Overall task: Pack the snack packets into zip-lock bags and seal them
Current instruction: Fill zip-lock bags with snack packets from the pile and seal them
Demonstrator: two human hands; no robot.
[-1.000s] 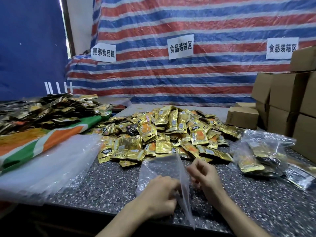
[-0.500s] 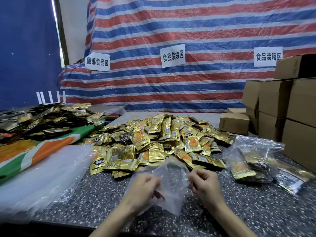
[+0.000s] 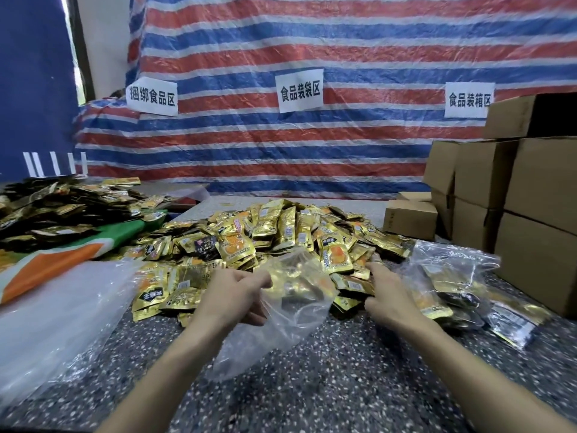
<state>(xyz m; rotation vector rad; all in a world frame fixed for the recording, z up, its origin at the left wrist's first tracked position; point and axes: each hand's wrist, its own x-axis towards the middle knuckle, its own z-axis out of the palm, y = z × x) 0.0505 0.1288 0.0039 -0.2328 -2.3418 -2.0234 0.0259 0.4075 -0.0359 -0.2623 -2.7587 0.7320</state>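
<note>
My right hand has left the bag and now touches the packet pile, fingers loose. My left hand still pinches the bag's mouth. The bag's bottom rests on the desk, long axis slanting near-left to far-right, mouth toward the pile.

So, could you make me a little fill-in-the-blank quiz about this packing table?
The left hand holds a clear zip-lock bag, not full but ____.
The right hand reaches into a pile of ____-coloured snack packets.
The white signs on the striped tarpaulin number ____.
Cardboard boxes are stacked on the person's ____ side.
Missing words: empty, gold, three, right.
</note>
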